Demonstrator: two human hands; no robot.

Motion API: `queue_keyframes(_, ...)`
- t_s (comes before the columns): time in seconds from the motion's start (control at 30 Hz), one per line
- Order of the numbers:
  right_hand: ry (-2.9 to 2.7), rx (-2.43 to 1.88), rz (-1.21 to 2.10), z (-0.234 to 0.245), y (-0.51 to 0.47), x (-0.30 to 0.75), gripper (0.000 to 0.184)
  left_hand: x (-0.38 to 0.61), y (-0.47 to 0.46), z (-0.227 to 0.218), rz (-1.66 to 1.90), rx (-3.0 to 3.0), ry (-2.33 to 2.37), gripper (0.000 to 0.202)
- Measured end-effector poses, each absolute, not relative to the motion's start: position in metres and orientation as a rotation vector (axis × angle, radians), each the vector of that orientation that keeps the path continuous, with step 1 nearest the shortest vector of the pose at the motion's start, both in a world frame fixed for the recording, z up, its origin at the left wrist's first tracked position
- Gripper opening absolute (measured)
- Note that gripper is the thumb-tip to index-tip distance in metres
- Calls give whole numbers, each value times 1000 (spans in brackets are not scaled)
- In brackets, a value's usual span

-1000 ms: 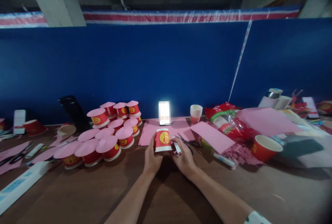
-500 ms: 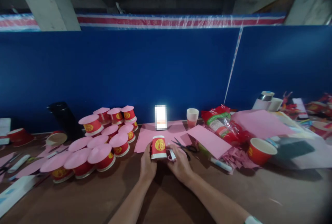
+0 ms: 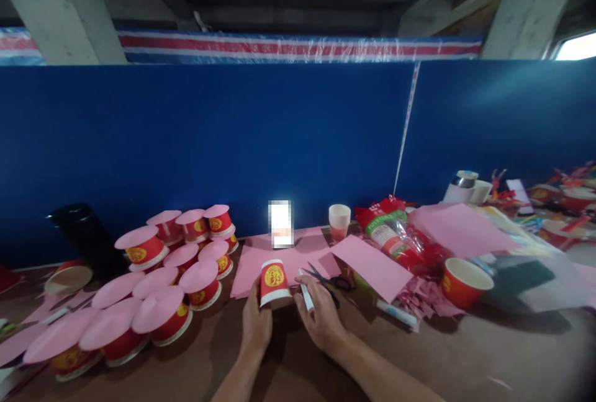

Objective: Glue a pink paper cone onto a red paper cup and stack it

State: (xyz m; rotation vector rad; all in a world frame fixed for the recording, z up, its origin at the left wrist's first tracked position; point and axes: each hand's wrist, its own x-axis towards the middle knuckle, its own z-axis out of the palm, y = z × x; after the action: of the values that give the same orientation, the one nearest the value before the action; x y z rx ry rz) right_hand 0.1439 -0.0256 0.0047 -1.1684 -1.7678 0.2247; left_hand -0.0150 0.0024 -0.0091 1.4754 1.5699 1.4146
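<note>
My left hand (image 3: 257,321) is closed round the side of a red paper cup (image 3: 274,284) with a gold emblem. The cup is upside down, its wide white-rimmed end low and slightly tilted. Between the fingers of my right hand (image 3: 322,315) is a slim white tube (image 3: 305,292) that looks like a glue stick, apart from the cup. Black scissors (image 3: 328,276) lie open just beyond my right hand. Behind the cup, pink paper sheets (image 3: 302,250) lie flat on the table.
On the left stand several red cups topped with pink paper discs (image 3: 161,309), with a black bottle (image 3: 88,234) behind. To the right are a white cup (image 3: 339,222), a red plastic packet (image 3: 395,234), pink scraps (image 3: 426,296), another tube (image 3: 395,314) and an upright red cup (image 3: 465,282).
The view has shifted to the right. My right hand has drawn away from the cup, bringing the white tube more into sight. The cup is now tilted in my left hand.
</note>
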Motion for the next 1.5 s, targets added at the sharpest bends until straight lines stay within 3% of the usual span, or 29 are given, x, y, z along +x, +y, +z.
queue_keyframes(0.1, -1747, -1204, 253, -3, -20, 144, 28, -15, 3, -11, 1429, 1453, 1557, 53)
queue_keyframes(0.3, -1806, -1246, 356, -6, -18, 149, 61, -16, 6, -17, 1474, 1413, 1505, 52)
queue_keyframes(0.5, -1864, -1413, 395, -2, -19, 146, 53, -14, 7, -21, 1503, 1332, 1488, 51)
queue_keyframes(0.7, -1940, -1461, 372, -3, -19, 143, 62, -16, 7, -28, 1474, 1320, 1428, 53)
queue_keyframes(1.07, -2149, -1221, 285, 6, -19, 145, 46, -18, 4, -26, 1538, 1107, 1470, 49)
queue_keyframes(1.5, -2123, -1176, 121, 12, -24, 143, 47, -17, 5, -33, 1531, 1027, 1486, 50)
